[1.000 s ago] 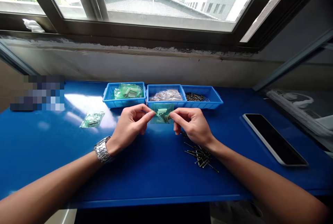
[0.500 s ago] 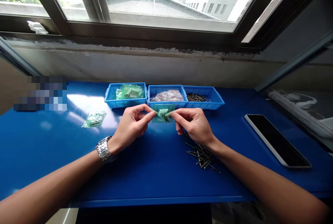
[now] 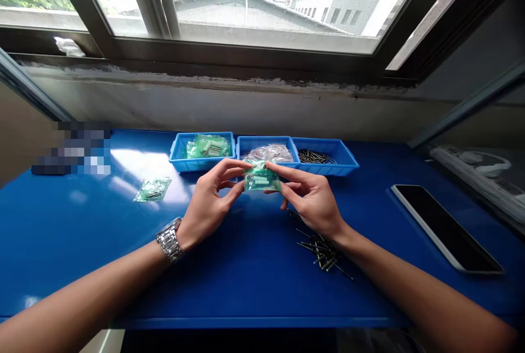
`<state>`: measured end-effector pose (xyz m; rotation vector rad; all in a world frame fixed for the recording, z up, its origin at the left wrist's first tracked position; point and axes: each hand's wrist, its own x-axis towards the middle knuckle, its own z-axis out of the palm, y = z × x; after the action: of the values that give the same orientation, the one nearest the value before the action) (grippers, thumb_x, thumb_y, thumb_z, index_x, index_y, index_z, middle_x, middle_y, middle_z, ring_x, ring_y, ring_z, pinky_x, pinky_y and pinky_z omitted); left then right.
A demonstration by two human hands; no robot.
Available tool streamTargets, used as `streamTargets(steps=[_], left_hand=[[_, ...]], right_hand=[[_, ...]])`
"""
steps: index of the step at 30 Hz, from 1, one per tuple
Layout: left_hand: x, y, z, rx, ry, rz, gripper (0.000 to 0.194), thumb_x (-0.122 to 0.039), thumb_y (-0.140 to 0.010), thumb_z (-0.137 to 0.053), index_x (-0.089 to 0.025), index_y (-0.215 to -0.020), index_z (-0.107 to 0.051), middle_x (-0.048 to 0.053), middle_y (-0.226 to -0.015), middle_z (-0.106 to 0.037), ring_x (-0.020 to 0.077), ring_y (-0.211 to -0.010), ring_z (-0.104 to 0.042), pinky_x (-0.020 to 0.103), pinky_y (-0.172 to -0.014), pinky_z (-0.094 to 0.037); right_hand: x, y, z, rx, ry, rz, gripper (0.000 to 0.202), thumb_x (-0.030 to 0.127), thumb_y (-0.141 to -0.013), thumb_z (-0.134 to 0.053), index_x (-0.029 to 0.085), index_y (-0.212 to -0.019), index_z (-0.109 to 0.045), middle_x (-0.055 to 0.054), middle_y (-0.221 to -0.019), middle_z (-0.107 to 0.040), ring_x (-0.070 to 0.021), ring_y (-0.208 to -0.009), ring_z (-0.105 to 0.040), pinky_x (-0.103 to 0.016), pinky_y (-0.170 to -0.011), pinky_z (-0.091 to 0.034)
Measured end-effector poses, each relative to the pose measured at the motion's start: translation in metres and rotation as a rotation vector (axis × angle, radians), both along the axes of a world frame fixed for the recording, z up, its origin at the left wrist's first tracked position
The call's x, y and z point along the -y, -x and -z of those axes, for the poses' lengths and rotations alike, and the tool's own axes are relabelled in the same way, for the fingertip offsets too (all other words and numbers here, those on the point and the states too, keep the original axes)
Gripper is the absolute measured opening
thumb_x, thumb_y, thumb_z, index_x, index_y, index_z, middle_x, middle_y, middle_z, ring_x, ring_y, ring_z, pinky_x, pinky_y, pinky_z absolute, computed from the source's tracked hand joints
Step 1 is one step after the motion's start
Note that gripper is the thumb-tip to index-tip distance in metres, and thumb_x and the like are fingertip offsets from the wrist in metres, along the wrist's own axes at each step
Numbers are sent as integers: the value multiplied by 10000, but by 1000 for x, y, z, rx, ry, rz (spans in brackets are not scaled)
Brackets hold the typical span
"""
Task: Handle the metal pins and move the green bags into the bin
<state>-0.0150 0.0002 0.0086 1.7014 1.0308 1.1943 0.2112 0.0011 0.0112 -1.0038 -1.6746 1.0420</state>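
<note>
Between both hands, above the blue table, is a small green see-through plastic bag (image 3: pixel 261 177) with pale plugs inside. My left hand (image 3: pixel 211 194), a metal watch (image 3: pixel 170 239) on its wrist, pinches the bag's left side between thumb and fingers. On the other side, my right hand (image 3: pixel 314 197) grips the bag's right edge, its index finger at the top. Loose dark screws (image 3: pixel 324 254) lie in a pile below my right hand. Another filled green bag (image 3: pixel 153 189) rests on the table to the left.
Three blue bins stand in a row behind the hands: one with green bags (image 3: pixel 211 146), one with clear bags (image 3: pixel 270 152), one with screws (image 3: pixel 314 156). To the right lies a phone-like device (image 3: pixel 447 227). A window ledge wall (image 3: pixel 262 106) bounds the table's back.
The green bag has been turned so its plugs lie more level, and my fingers have shifted to its upper corners and sides. The view has moved slightly.
</note>
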Motion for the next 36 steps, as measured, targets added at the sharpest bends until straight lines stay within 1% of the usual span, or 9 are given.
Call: streamTargets(steps=[5,7,11,15,19,21,25,30,36], left_hand=[[0,1,-1,-51,-32,-9,170,-308,-985,-660,-214,-1125,-681,47,-1131,-718,191,-1020,-693,294,-868,-553],[0,0,-1,-108,-11,-13,205,-372,-1002,-631,-180,-954,-684,24,-896,-699,153,-793,-639,267,-723,-508],[1,-2,-3,-181,1,-9,334,-421,-1006,-599,-163,-798,-638,3,-751,-614,133,-672,-519,254,-612,-414],[-11,13,-15,-203,-138,-121,298,-407,-983,-624,-174,-800,-659,4,-738,-625,139,-651,-519,260,-601,-408],[-42,47,-21,-305,-334,-509,246,-415,-969,-630,-202,-860,-689,6,-720,-639,161,-631,-540,290,-606,-403],[-57,62,-17,-453,-372,-614,234,-401,-957,-631,-211,-833,-686,14,-721,-648,179,-649,-533,310,-636,-405],[-69,76,-5,-681,-437,-623,193,-355,-929,-634,-207,-808,-664,28,-708,-652,230,-754,-535,339,-725,-416],[-63,72,-6,-800,-531,-638,195,-351,-911,-622,-212,-775,-622,32,-756,-624,240,-792,-527,361,-810,-422],[-70,82,-8,-786,-485,-781,197,-311,-888,-582,-226,-739,-485,26,-739,-610,253,-816,-551,362,-805,-426]], right_hand=[[-1,-1,0,9,15,-9,323,307,-974,-672,235,-1282,-741,-79,-1120,-796,-215,-803,-790,-239,-479,-575],[-1,-1,-1,35,46,-53,223,351,-986,-662,189,-1036,-807,-58,-882,-809,-175,-674,-763,-217,-462,-533],[1,-2,-4,99,70,-146,483,382,-1039,-573,152,-627,-678,-10,-584,-692,-86,-468,-626,-193,-470,-475],[1,-4,-4,60,94,-172,392,409,-1052,-540,153,-855,-762,-5,-624,-694,-87,-472,-615,-189,-453,-450],[-1,-5,-2,74,89,-196,371,416,-1034,-570,142,-899,-780,-14,-623,-690,-98,-480,-625,-195,-463,-466],[-1,-4,-1,84,96,-213,374,418,-1030,-575,139,-886,-779,-19,-628,-692,-101,-483,-627,-197,-466,-476],[1,-4,-3,109,100,-238,371,413,-1031,-573,143,-886,-783,-23,-643,-701,-102,-493,-630,-201,-481,-498],[0,-3,-4,105,90,-249,365,402,-1029,-575,145,-872,-781,-23,-642,-703,-99,-490,-627,-201,-486,-503],[-1,-3,-2,151,112,-271,349,388,-1027,-575,144,-887,-783,-22,-652,-702,-102,-503,-633,-202,-502,-510]])
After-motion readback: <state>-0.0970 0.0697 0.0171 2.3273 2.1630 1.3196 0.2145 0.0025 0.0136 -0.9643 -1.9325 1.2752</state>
